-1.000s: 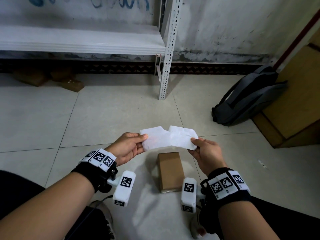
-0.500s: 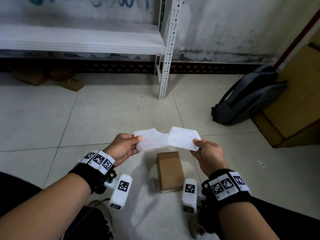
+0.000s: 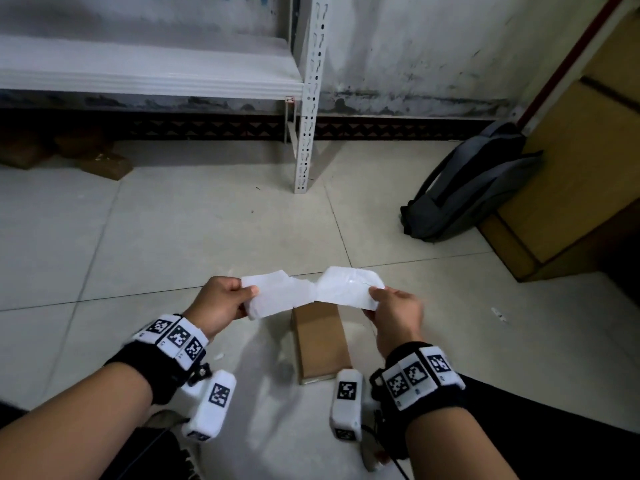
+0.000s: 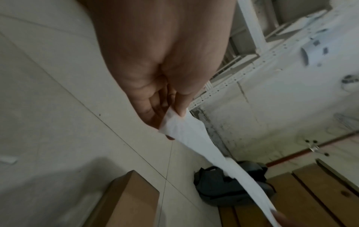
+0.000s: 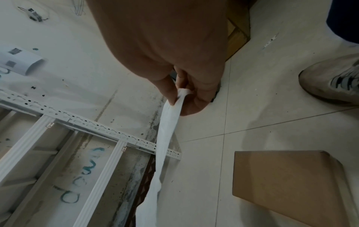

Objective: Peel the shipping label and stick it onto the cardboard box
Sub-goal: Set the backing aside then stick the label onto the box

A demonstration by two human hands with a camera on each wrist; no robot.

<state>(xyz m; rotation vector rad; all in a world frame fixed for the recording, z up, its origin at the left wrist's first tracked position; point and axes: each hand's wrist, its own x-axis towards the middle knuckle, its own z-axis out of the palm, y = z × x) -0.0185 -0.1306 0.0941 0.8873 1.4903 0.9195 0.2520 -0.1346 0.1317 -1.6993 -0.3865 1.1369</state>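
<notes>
Both hands hold a white shipping label sheet (image 3: 304,292) stretched between them above the floor. My left hand (image 3: 221,303) pinches its left piece (image 4: 186,130) between thumb and fingers. My right hand (image 3: 394,313) pinches the crumpled right piece (image 5: 170,116). The two pieces join only at a narrow middle. A small brown cardboard box (image 3: 322,341) lies on the floor tiles just below the sheet, between my wrists; it also shows in the wrist views (image 4: 128,198) (image 5: 291,181).
A white metal shelf rack (image 3: 308,98) stands against the wall ahead. A grey backpack (image 3: 474,181) leans on a wooden cabinet (image 3: 571,168) at the right. Brown boxes (image 3: 100,161) lie under the shelf at far left. A shoe (image 5: 332,83) is near the box.
My hands have pulled apart, the left moving left and the right slightly right. The sheet has spread wider and its overlap in the middle has shrunk to a narrow join.
</notes>
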